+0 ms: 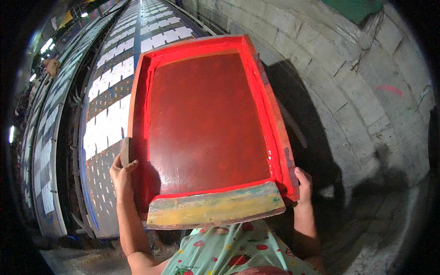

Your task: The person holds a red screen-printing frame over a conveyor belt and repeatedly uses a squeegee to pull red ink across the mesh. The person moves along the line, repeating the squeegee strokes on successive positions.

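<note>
A screen printing frame smeared with bright red ink is held up in front of me, tilted. Its mesh is dark red and glossy. Across the near end lies a broad squeegee, its wide face stained yellow and green. My left hand is closed on the left side of the frame, by a small wooden block. On the opposite side, near the lower right corner, my right hand grips the edge with the thumb on top; its other fingers are mostly hidden.
To the left runs a long printing table with rows of white pieces on it. Another similar table stands farther left, with a person in the distance. A grey block wall rises on the right.
</note>
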Available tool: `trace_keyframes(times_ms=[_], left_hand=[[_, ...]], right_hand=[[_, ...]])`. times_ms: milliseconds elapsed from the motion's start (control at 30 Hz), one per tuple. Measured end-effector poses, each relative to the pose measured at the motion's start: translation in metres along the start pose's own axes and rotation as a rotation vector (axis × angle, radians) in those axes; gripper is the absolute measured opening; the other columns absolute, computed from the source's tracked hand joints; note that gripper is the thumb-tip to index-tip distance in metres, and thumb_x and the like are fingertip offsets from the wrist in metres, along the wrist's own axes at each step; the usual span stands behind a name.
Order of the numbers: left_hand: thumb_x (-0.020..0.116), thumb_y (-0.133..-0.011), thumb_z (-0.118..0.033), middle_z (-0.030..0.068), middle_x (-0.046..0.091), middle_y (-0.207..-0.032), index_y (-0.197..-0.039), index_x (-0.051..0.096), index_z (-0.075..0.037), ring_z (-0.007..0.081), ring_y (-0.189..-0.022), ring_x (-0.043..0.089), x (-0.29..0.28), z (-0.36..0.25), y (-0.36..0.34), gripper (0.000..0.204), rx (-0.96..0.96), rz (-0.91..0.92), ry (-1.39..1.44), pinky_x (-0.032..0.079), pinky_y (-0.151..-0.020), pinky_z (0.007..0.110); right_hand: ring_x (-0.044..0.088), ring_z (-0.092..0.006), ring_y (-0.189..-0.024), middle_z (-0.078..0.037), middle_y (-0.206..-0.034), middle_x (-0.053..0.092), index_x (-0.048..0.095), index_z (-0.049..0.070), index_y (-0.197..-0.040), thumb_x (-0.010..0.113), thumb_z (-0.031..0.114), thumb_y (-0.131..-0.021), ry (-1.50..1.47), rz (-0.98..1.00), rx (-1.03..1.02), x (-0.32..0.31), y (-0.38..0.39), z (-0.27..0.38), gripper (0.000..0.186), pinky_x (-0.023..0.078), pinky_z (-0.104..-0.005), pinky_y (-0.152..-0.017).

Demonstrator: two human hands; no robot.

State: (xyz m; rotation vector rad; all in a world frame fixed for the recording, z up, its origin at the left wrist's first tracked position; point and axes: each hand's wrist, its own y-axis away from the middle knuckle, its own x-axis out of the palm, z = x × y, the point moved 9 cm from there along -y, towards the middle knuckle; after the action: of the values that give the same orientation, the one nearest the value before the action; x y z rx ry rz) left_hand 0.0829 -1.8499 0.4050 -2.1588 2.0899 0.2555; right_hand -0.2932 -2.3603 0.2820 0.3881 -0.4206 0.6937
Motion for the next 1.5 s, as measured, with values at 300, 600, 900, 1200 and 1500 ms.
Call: trace_keyframes(times_ms=[300, 600, 900, 1200, 1500], left_hand=[[0.075, -0.083, 0.014, 0.0121, 0.08, -0.127, -0.142, 0.071, 0.008, 0.0231, -0.112, 0.076, 0.211, -0.042, 0.066, 0.059, -0.018, 0.165, 0.027, 0.057, -0.105, 0.037], [0.075, -0.084, 0.011, 0.0116, 0.081, -0.121, -0.136, 0.075, 0.006, 0.0224, -0.107, 0.076, 0.309, -0.049, 0.06, 0.052, -0.049, 0.134, -0.013, 0.058, -0.1, 0.036], [0.077, -0.085, 0.01, 0.0131, 0.08, -0.119, -0.138, 0.072, 0.007, 0.0228, -0.097, 0.077, 0.36, -0.025, 0.06, 0.053, -0.087, -0.113, 0.047, 0.06, -0.09, 0.036], [0.078, -0.085, 0.01, 0.0101, 0.08, -0.111, -0.135, 0.074, 0.005, 0.0208, -0.093, 0.076, 0.373, -0.037, 0.132, 0.051, -0.16, -0.383, 0.052, 0.06, -0.085, 0.034], [0.081, -0.084, 0.008, 0.0035, 0.079, -0.108, -0.134, 0.076, 0.002, 0.0137, -0.091, 0.073, 0.34, -0.037, 0.348, 0.051, -0.19, -0.886, -0.006, 0.057, -0.083, 0.03]], right_hand=[[0.078, -0.0234, -0.096, -0.011, -0.112, 0.082, 0.08, -0.002, -0.114, 0.071, 0.026, -0.106, -0.022, -0.166, 0.015, -0.153, -0.026, 0.12, 0.03, 0.061, -0.0406, -0.09], [0.079, -0.0215, -0.094, -0.01, -0.112, 0.083, 0.081, 0.0, -0.113, 0.072, 0.022, -0.106, -0.14, -0.034, 0.089, -0.202, -0.129, 0.147, 0.025, 0.062, -0.039, -0.087], [0.079, -0.025, -0.097, -0.013, -0.113, 0.082, 0.08, -0.002, -0.115, 0.074, 0.023, -0.104, 0.094, 0.047, 0.104, -0.198, -0.296, 0.203, 0.027, 0.063, -0.0411, -0.09], [0.079, -0.0253, -0.101, -0.012, -0.116, 0.082, 0.08, -0.001, -0.117, 0.072, 0.025, -0.106, 0.082, 0.282, 0.338, -0.177, -0.429, 0.198, 0.03, 0.063, -0.0417, -0.094], [0.078, -0.0164, -0.096, -0.008, -0.113, 0.083, 0.081, -0.001, -0.116, 0.069, 0.028, -0.11, 0.417, 0.806, 0.428, -0.084, -0.489, 0.172, 0.032, 0.061, -0.0343, -0.09]])
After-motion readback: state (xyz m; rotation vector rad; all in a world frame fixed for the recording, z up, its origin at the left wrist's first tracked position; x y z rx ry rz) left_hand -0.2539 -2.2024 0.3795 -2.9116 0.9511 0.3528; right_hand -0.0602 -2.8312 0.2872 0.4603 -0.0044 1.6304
